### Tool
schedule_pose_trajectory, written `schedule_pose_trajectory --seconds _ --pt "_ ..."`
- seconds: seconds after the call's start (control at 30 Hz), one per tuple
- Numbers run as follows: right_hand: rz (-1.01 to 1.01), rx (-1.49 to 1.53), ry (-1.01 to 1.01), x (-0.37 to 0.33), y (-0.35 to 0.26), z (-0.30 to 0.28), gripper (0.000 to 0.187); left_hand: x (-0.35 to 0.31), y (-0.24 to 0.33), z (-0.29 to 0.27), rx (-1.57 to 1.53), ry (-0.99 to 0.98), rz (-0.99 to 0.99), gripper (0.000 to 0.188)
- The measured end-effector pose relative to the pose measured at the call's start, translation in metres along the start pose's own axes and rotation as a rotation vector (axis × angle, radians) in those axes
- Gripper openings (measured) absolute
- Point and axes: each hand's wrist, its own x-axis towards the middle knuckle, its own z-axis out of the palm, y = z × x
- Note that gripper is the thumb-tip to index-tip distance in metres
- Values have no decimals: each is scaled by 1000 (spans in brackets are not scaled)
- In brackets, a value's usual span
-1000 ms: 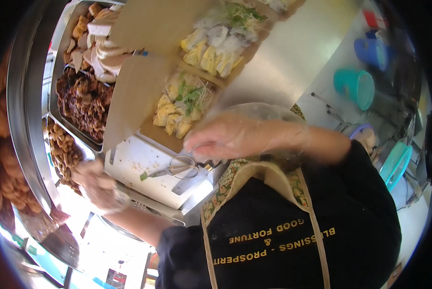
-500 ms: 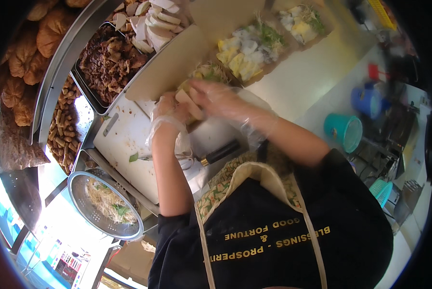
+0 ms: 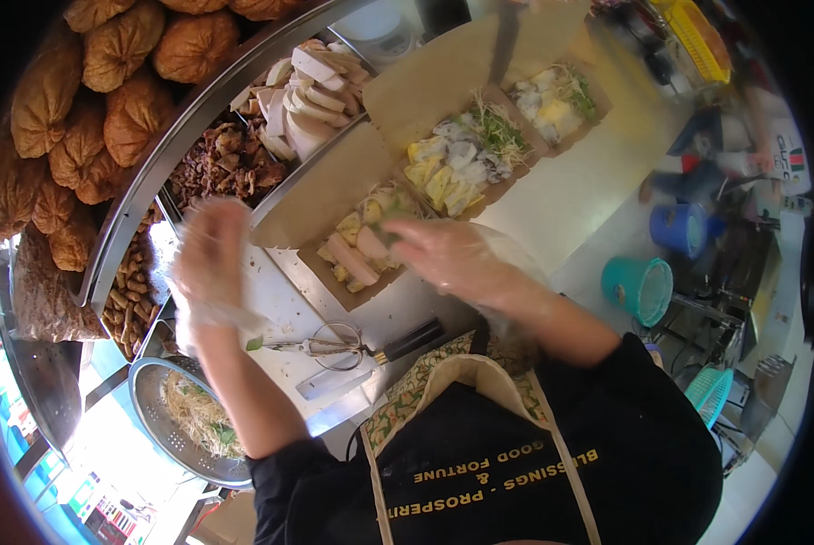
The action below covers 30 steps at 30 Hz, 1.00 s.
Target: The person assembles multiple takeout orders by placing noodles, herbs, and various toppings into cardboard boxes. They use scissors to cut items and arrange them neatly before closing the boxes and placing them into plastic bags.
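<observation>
My right hand (image 3: 450, 255), in a clear plastic glove, is over the near end of an open brown cardboard food box (image 3: 330, 288). Its fingers stretch toward the filling and look apart, though the tips are blurred beside some greens. Pale slices (image 3: 353, 260) lie on yellowish pieces and shreds in that box. My left hand (image 3: 214, 259), also gloved, is raised at the left beside the tray of chopped browned meat (image 3: 225, 163). Motion smears its fingers, so whether they hold anything cannot be made out. Scissors (image 3: 320, 346) and a black-handled blade (image 3: 407, 346) lie below the box.
Two more filled boxes (image 3: 468, 163) (image 3: 554, 102) stand beyond, toward the upper right. White slices (image 3: 311, 91) fill a tray at the back. A metal colander (image 3: 152, 413) of shreds is at lower left. Fried puffs (image 3: 121, 54) lie behind a metal rim. A teal bucket (image 3: 638, 289) stands right.
My left hand has left the near box and moved left toward the meat tray. My right hand has shifted slightly right and down, uncovering the pale slices in the box.
</observation>
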Motion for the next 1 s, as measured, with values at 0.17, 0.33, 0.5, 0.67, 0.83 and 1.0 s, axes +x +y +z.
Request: schedule_pose_trajectory --seconds 0.17,0.33,0.5,0.67,0.83,1.0 --pt "137 333 -69 -21 2 -21 26 106 -25 27 479 -278 284 35" --pt "60 189 -96 -31 1 -10 21 202 -18 110 362 -367 732 57" --pt "85 166 -100 -39 15 -16 21 240 -12 146 741 -467 820 46" --pt "-41 185 98 -45 41 -28 19 232 -8 140 755 -465 711 45" --pt "-1 319 -12 -56 51 -63 19 202 -61 75 616 -262 166 52" --pt "22 460 -100 -52 60 -96 19 85 -100 -6 -302 65 -273 40"
